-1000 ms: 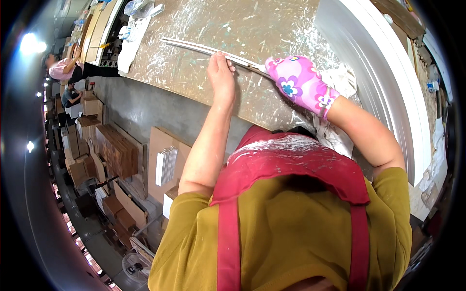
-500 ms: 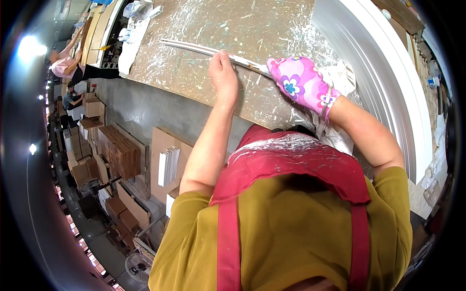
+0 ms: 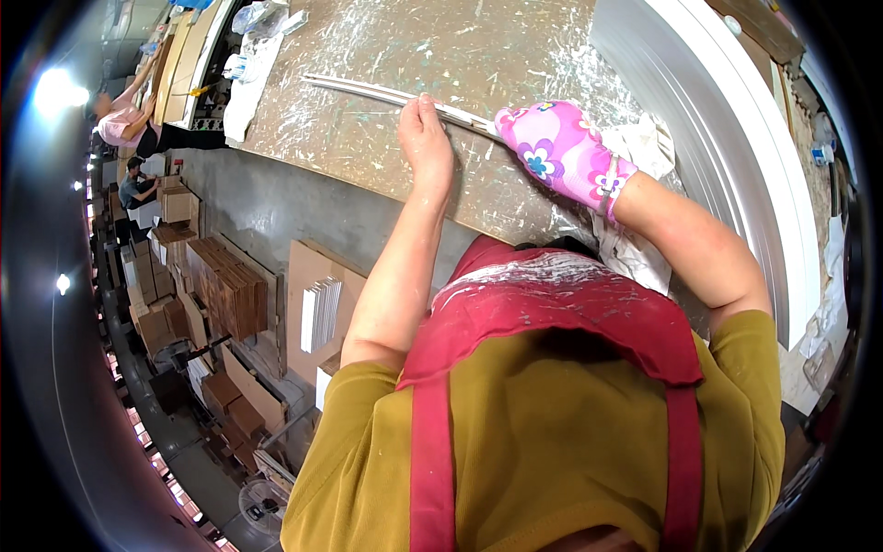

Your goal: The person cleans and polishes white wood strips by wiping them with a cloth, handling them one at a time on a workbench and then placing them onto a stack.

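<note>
A long, thin white strip point(image 3: 363, 90) lies slantwise across a brown, paint-flecked worktable point(image 3: 405, 46). My bare left hand point(image 3: 426, 143) is closed on the strip near its middle, with the thumb and a finger along its near side. My right hand point(image 3: 556, 152) wears a pink and purple flowered cloth glove, held at the wrist by a band. It is wrapped round the right part of the strip, and the glove hides the fingers and that end. Crumpled white cloth point(image 3: 639, 147) lies just right of the glove.
A stack of long white panels point(image 3: 736, 138) curves along the right side. A white cloth point(image 3: 248, 97) with plastic items lies at the table's far left. Cardboard stacks point(image 3: 230, 290) and a fan point(image 3: 262, 501) stand on the floor to the left. Two people point(image 3: 124, 120) are further off.
My gloved right hand has slid a little to the left along the strip, toward my left hand. My left hand and the strip stay nearly where they were.
</note>
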`<state>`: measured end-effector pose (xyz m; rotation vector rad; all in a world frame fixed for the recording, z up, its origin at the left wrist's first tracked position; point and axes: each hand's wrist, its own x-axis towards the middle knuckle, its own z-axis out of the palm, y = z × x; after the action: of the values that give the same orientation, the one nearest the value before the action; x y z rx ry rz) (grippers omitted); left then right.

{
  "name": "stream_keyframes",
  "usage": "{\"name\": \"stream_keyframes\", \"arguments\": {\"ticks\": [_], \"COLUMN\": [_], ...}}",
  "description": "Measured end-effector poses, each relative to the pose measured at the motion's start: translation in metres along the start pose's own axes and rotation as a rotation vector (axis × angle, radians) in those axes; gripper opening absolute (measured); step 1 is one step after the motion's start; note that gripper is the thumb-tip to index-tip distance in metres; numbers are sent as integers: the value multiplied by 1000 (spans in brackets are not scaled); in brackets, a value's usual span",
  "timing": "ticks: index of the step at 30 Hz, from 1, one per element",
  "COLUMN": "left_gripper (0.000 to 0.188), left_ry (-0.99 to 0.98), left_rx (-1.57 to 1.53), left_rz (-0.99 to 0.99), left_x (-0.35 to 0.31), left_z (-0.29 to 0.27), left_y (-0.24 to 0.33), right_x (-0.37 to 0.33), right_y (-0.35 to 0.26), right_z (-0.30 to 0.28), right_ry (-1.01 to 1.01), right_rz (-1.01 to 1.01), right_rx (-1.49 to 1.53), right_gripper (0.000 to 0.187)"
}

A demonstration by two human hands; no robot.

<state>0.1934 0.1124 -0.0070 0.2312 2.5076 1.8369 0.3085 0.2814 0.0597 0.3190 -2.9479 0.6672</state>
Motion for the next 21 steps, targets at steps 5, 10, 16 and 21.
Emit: {"name": "stream_keyframes", "arguments": {"ticks": [5,10,16,21], "left_gripper": [27,28,25,23], "left_ry": [-13,-13,-78,-92], "left_rx": [20,60,-163,-159], "left_rz": [1,52,-90,-97], "left_x": [-1,-2,-10,-14], "left_z": [-1,-2,-6,-7], "left_y": [3,5,22,27], "right_x": [5,7,-8,-15], "right_y": [-3,-9,-4,-7], "right_z": [-5,-11,-6,-15], "right_ry": [-53,-6,27,-23], "right_rz": [-13,-17,-9,79], "right_rx": [-47,-78,-86,-87], "right_gripper": [11,9,11,13]}}
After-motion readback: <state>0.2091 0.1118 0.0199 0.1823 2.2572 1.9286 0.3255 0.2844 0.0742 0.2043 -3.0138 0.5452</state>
